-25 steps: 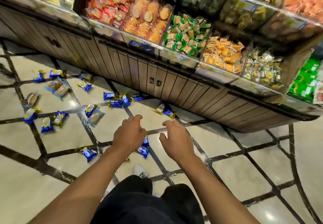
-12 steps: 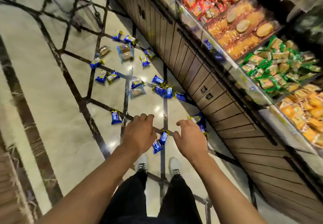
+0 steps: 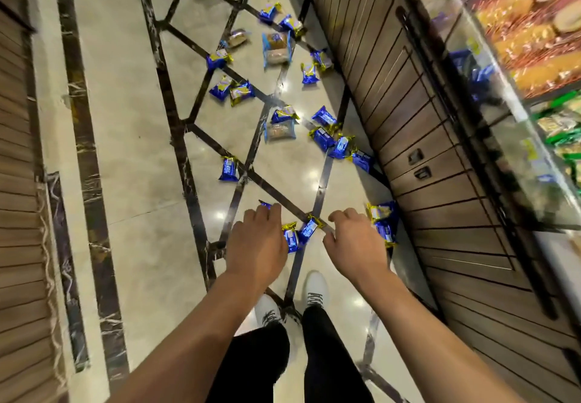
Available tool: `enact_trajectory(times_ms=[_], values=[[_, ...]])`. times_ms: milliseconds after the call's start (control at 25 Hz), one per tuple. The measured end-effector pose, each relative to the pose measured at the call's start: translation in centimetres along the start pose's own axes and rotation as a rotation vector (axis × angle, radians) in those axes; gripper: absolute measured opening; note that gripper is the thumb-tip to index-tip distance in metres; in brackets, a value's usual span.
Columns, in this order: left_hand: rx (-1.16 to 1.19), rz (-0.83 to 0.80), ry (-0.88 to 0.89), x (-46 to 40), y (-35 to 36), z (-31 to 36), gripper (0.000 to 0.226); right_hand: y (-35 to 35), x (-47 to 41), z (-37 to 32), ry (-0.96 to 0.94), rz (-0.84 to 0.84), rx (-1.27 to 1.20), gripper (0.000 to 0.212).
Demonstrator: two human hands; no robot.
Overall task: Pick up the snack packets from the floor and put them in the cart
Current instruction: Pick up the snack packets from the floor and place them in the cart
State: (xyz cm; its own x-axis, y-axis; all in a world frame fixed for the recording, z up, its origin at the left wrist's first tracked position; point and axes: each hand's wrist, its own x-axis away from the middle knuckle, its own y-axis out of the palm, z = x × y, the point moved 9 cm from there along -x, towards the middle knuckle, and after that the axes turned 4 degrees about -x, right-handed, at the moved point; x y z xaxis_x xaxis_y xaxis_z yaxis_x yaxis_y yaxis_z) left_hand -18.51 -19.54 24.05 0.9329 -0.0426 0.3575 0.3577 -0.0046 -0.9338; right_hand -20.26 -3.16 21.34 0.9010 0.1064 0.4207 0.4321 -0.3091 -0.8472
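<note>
**A:** How many snack packets are on the floor (image 3: 132, 157)?

**B:** I count eighteen blue packets (image 3: 229, 168) with gold ends, all lying on the pale tiles and their dark inlay lines. One of them shows only as a corner (image 3: 265, 204) past the left hand's fingertips.

**A:** Any other kind?

**B:** Three clear ones with brownish contents. There is a large clear pack (image 3: 276, 47) towards the far end, a small clear packet (image 3: 237, 39) just left of it, and another clear packet (image 3: 280, 130) in the middle with a blue one overlapping its top edge.

**A:** How are they spread?

**B:** Most are scattered towards the floor's right edge, beside the wood-panelled counter base (image 3: 440, 157). Two blue ones (image 3: 382, 223) lie against that base. Two more (image 3: 298, 234) show between the hands.

**A:** And the hands?

**B:** There are two, both stretched forward with palms down. The left hand (image 3: 257, 245) and the right hand (image 3: 355, 245) have loosely curled fingers and hold nothing. Whether either reaches a packet, I cannot tell.

**A:** Anything below them?

**B:** Two white shoes (image 3: 316, 289) and two black trouser legs (image 3: 261, 358) stand on the tiles near the bottom edge.
</note>
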Motion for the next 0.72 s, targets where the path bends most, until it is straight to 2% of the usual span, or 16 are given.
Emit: enact_trajectory(times_ms=[120, 400, 720], values=[[0.075, -0.018, -0.029, 0.0, 2.5, -0.4, 0.050, 2.3, -0.1, 0.2, 0.002, -0.022, -0.015, 0.035], [0.153, -0.095, -0.052, -4.0, 18.2, -0.8, 0.051, 17.0, -4.5, 4.9, 0.122, -0.036, -0.111, 0.038], [0.304, -0.168, -0.144, -12.0, 39.5, -0.5, 0.055, 33.7, -14.8, 12.9, 0.173, -0.063, -0.151, 0.043]])
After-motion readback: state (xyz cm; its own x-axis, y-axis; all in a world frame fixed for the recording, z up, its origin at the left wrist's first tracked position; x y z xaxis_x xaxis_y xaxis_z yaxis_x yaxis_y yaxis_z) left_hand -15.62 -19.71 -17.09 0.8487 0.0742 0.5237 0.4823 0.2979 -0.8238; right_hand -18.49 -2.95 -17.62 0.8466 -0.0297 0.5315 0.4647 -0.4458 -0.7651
